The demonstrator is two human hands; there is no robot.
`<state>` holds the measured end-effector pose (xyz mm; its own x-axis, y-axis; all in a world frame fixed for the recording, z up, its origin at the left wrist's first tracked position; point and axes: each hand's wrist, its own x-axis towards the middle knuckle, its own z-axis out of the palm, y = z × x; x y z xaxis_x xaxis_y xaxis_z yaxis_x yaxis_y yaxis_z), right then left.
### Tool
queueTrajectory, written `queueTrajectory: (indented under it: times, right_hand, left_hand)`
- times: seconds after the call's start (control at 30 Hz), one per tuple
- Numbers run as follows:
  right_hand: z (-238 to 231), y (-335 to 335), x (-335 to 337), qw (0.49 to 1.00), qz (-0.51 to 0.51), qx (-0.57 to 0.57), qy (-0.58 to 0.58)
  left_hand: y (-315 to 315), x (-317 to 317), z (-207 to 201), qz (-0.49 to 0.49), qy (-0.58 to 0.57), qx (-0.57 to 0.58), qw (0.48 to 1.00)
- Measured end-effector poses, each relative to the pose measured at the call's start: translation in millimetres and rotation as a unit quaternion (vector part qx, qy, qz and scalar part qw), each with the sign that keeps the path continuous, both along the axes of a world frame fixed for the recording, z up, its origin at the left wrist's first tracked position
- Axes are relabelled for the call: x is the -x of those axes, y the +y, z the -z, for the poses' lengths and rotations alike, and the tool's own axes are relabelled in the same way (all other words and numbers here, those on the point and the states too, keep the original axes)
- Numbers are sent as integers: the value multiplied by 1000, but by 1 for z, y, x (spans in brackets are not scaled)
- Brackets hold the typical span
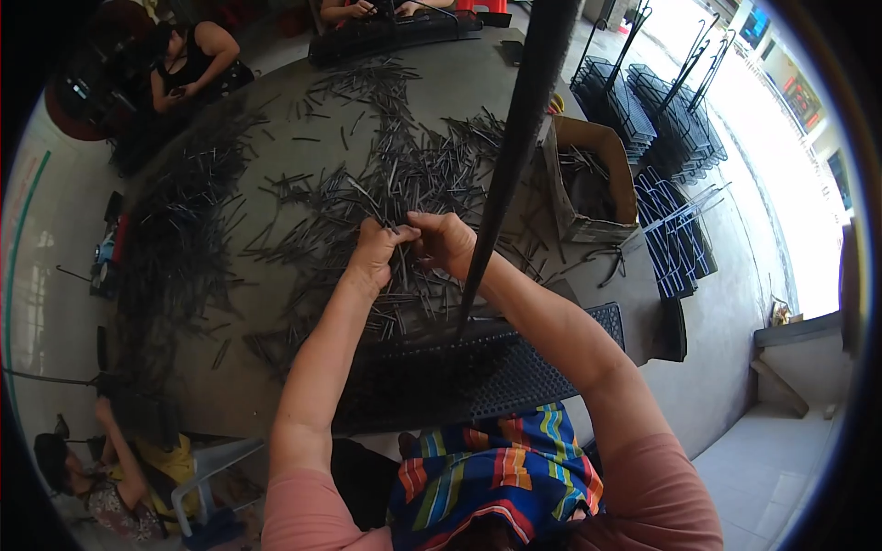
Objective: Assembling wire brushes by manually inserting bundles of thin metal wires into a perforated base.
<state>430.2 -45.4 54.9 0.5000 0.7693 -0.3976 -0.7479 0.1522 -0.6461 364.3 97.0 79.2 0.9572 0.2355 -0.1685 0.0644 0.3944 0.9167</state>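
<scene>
My left hand [375, 250] and my right hand [447, 244] meet above a large heap of thin dark strips [427, 174] on the table. The left thumb and fingers are closed, pinching a thin strip [369, 196] that slants up and to the left. Right beside it, my right hand has its fingers curled in, thumb and forefinger close to the left fingertips. Whatever lies between the right fingers is too small and hidden to make out. Below my forearms, along the near table edge, is a black perforated tray [528, 375].
A dark upright pole [513, 147] crosses the view beside my right hand. On the right are an open cardboard box [597, 227] holding strips, pliers [614, 264] and stacked black wire racks [675, 119]. Another strip heap [188, 202] spreads left. Other people sit around the table.
</scene>
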Motion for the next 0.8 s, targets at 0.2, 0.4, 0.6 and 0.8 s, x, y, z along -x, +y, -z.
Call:
queueTrajectory:
  times: [0.2, 0.4, 0.6, 0.8]
  right_hand:
    - [-29, 2, 17, 991, 17, -124, 47]
    - [2, 8, -1, 985, 164, -56, -7]
    - [22, -2, -16, 946, 321, 49, -14]
    - [13, 7, -13, 796, 173, 476, -330]
  left_hand:
    - [23, 22, -10, 263, 84, -18, 961]
    - [28, 25, 26, 376, 191, -63, 905]
    - [36, 43, 24, 322, 237, -98, 911]
    - [58, 49, 14, 101, 224, -9, 969]
